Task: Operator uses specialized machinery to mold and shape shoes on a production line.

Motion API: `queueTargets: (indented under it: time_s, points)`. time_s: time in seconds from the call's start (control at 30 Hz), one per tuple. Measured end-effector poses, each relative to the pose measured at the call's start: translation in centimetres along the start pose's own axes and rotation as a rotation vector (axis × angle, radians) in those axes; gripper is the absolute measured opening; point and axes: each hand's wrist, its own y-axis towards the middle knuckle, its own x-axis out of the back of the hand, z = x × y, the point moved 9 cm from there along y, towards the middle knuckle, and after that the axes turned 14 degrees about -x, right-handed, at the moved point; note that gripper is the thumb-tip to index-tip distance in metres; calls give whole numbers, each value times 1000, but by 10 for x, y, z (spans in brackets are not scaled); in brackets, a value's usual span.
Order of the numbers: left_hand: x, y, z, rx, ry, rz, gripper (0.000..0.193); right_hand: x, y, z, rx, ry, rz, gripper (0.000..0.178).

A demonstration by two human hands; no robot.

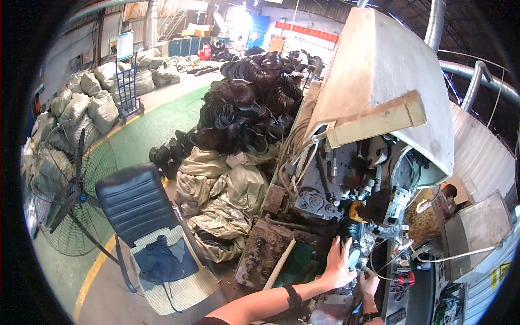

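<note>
My left hand [339, 264] reaches into the machine, a dark band round its wrist, with fingers and thumb curved about a dark rounded part [354, 253]. Close beside it on the right, my right hand [369, 284] has its fingers curled together low at the machine's working area; what they hold is too small to tell. Just above both hands sits a yellow piece [356, 212] among dark, greasy machine parts. The large machine [346, 81] has a pale, stained cover rising over its opened front, with cables and metal fittings showing.
A heap of black curved pieces [244, 108] lies beyond the machine, above beige sacks [216, 187]. To the left stand a black chair [135, 197] with dark cloth on its seat and a caged fan [81, 189]. Another person [447, 199] is at the right.
</note>
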Motion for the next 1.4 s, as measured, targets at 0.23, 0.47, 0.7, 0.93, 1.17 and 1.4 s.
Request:
queueTargets:
  time_s: [0.23,0.47,0.7,0.93,1.17,1.4]
  points:
    - [0,0,2,-4,31,8,112,-5,2,-10,1,-5,5,26]
    - [-1,-4,0,2,48,6,115,-1,-3,-3,-12,-10,45,31]
    - [-2,-8,-6,25,60,87,113,-1,-10,-15,40,-7,50,32]
    - [54,13,-8,-259,89,-74,25,-6,7,4,11,-88,35,32]
    - [40,11,38,116,0,146,21,-1,1,-12,-144,-53,96,34]
    - [46,3,31,-48,-78,201,12,6,-22,12,-198,217,265,58]
